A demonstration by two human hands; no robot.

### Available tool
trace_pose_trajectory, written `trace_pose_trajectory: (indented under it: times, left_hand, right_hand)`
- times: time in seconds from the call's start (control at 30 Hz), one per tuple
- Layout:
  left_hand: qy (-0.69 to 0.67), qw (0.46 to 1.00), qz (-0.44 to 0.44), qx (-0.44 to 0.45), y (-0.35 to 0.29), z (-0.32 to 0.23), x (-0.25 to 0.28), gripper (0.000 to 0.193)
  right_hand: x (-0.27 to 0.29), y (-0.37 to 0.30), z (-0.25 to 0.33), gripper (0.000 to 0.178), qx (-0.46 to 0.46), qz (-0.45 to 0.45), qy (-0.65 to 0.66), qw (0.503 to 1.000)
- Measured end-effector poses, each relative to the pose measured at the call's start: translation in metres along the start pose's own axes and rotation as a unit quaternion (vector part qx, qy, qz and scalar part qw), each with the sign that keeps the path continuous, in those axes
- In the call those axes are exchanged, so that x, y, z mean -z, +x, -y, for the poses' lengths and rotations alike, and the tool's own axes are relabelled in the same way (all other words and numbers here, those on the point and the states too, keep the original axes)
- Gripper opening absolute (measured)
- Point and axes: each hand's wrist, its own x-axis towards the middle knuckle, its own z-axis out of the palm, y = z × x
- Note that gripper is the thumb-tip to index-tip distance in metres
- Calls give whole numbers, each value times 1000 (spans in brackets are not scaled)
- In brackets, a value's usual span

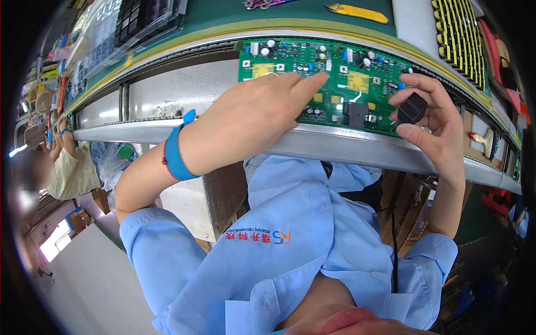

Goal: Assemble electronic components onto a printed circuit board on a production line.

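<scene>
The left hand (262,109) lay flat on the green board (324,84) at the rail's near edge, steadying it. The right hand (432,120) pinched a small black block (412,108) beside the board's right end.

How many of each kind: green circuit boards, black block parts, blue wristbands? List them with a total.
Green circuit board: 1
Black block parts: 2 (one in the right hand, one mounted on the board)
Blue wristband: 1
Total: 4
</scene>
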Motion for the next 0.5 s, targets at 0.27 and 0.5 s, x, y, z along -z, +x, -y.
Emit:
trace_pose_trajectory:
  times: [0.27, 0.5]
  left_hand:
    - [-322, 937, -98, 91, -12, 12, 15, 52]
    - [-410, 896, -145, 94, -23, 19, 3, 65]
  right_hand:
    - [-13, -21, 0, 53, 85, -3, -342, 936]
    - [-22, -14, -4, 46, 107, -8, -427, 898]
